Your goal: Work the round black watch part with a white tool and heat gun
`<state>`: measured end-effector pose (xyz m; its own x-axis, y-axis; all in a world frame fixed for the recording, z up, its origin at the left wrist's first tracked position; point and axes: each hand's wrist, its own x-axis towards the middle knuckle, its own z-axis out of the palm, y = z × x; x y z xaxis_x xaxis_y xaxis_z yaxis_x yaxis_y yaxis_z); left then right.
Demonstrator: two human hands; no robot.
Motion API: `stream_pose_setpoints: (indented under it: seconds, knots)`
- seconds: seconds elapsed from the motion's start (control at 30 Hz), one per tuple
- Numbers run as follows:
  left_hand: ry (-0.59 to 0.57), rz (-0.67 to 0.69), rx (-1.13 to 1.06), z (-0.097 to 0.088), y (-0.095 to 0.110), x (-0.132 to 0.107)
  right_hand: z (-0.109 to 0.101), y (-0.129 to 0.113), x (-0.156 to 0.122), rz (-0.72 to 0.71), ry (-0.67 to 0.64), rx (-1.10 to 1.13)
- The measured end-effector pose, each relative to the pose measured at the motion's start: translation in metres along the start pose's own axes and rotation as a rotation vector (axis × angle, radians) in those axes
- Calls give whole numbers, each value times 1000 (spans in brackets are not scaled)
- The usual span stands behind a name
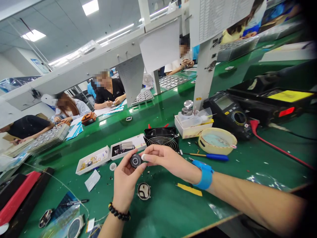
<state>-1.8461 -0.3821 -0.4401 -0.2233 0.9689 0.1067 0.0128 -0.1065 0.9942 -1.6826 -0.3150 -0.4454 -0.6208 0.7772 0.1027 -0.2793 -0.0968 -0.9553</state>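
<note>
Disc (135,161) sits gripped in the left hand (125,180); right hand (170,162) at its rim, grip unclear. A slack pinch could drop it onto the bench (170,213), near edge.

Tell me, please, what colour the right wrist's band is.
The band is bright blue; the head view shows it.

Ceiling panels (90,7) shine brightly, with glare on the green bench (170,211).

Black disc (136,161), blue wristband (206,176), green tabletop (170,211)
</note>
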Motion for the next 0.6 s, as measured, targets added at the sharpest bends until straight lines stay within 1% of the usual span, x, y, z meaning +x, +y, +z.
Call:
stream_pose_setpoints:
  seconds: [0.23, 0.4, 0.5, 0.6]
  knots:
    - [8, -20, 30, 1, -1, -1, -2, -3, 0, -28, 25, -159]
    - [-20, -15, 68, 1, -3, -1, 2, -8, -2, -19, 53, -217]
    - [-29, -10, 77, 1, -4, -1, 3, -6, -2, -29, 82, -236]
    - [-33, -27, 54, 0, -4, -1, 1, -3, -1, -40, 71, -234]
